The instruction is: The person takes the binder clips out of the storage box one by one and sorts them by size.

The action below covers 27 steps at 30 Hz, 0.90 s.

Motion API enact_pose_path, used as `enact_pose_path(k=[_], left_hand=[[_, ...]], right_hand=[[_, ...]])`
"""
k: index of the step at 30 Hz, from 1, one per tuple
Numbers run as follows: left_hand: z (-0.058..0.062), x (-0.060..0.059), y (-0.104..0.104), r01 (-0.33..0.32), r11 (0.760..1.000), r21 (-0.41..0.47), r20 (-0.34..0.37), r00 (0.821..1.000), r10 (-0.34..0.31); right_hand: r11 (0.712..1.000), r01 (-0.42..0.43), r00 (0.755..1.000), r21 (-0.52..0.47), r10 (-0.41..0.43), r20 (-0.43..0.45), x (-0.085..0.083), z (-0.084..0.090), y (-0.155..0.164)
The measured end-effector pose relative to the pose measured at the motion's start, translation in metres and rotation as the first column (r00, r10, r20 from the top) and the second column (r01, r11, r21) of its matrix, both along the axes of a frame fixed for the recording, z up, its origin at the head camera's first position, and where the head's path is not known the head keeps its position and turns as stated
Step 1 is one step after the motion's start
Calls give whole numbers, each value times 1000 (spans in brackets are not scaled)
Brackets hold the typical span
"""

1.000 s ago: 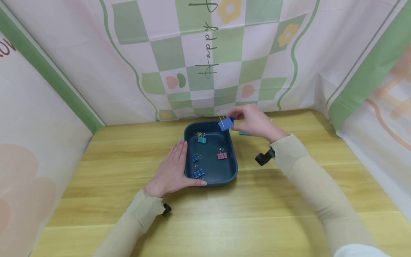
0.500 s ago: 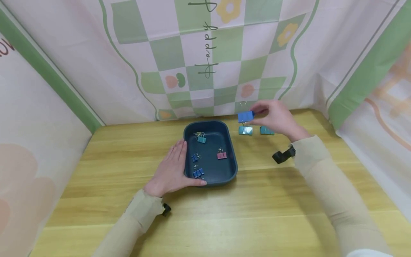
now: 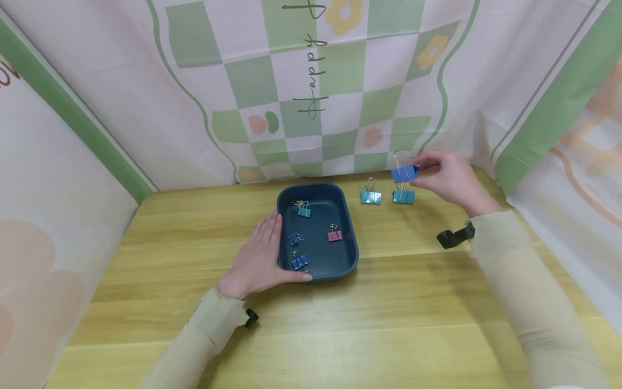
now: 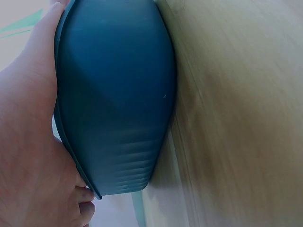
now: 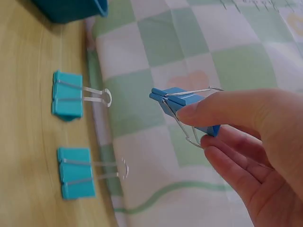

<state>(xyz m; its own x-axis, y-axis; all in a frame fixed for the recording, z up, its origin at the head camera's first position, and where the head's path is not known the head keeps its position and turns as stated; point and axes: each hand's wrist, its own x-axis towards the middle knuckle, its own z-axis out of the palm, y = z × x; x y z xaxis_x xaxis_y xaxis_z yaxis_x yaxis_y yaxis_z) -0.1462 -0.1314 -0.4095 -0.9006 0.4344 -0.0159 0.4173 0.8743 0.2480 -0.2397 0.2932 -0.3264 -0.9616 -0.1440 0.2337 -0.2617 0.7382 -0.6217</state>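
My right hand [image 3: 452,180] pinches a blue binder clip [image 3: 404,173] by one end, thumb against fingers. In the right wrist view, the held binder clip [image 5: 182,99] has its wire handles spread outward. It is up off the table, over the right one of two teal binder clips [image 3: 404,197]. The left teal binder clip [image 3: 371,198] stands beside it. My left hand [image 3: 255,259] rests against the dark blue tray [image 3: 353,237], straight fingers along its left side and thumb across the near rim. The left wrist view shows the tray's outer wall [image 4: 113,94] beside the palm.
Inside the tray lie a pink binder clip [image 3: 335,236], a small teal one [image 3: 304,212] beside something gold-coloured, and two blue ones, the nearer [image 3: 299,262] by my thumb. A patterned curtain [image 3: 311,146] hangs behind the wooden table [image 3: 311,329].
My right hand has carried the blue binder clip rightward, from above the tray's far right corner to over the right teal clip. Both teal clips now show. My left hand has stayed put.
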Motion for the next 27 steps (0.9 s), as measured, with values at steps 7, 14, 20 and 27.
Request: enact_pose_path(k=[7, 14, 20, 27], left_hand=[[0, 0, 0, 3, 1000, 11, -5, 1000, -3], [0, 0, -1, 4, 1000, 13, -6, 1000, -4], [0, 0, 0, 3, 1000, 12, -5, 1000, -3], [-1, 0, 0, 2, 1000, 6, -6, 1000, -2]], right_hand=[[999, 51, 998, 7, -50, -31, 4, -5, 19], [995, 88, 996, 51, -88, 1, 3, -12, 39], [994, 97, 995, 53, -98, 16, -2, -26, 55], [992, 107, 990, 73, -113, 88, -10, -52, 77]])
